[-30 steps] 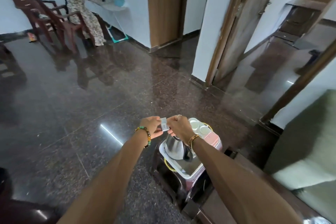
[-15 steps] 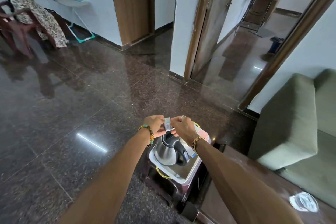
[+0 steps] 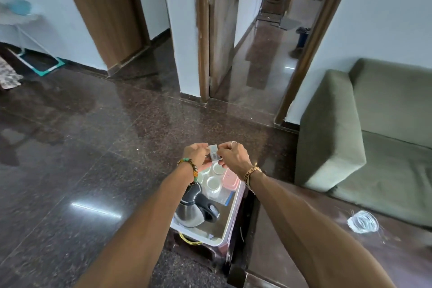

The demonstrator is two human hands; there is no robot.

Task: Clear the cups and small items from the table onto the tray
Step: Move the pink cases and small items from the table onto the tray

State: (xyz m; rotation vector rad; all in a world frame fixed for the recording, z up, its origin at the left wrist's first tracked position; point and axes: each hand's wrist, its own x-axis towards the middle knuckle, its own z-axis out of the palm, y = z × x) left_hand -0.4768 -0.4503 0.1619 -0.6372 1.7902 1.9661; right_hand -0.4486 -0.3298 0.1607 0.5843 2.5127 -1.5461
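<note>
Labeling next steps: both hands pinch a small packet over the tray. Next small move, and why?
Probably lower the packet and let it go onto the tray: left hand and right hand both pinch it above the white cups there, and a clear cup on the table waits.

One tray (image 3: 230, 218) carries one steel kettle (image 3: 194, 211), one pink box (image 3: 230, 177) and, as far as the wrists allow counting, four white cups (image 3: 212, 183). Two hands, left hand (image 3: 195, 154) and right hand (image 3: 233, 156), pinch one small packet (image 3: 214, 152). One clear cup (image 3: 362, 221) sits on the one table (image 3: 280, 255), near right.
</note>
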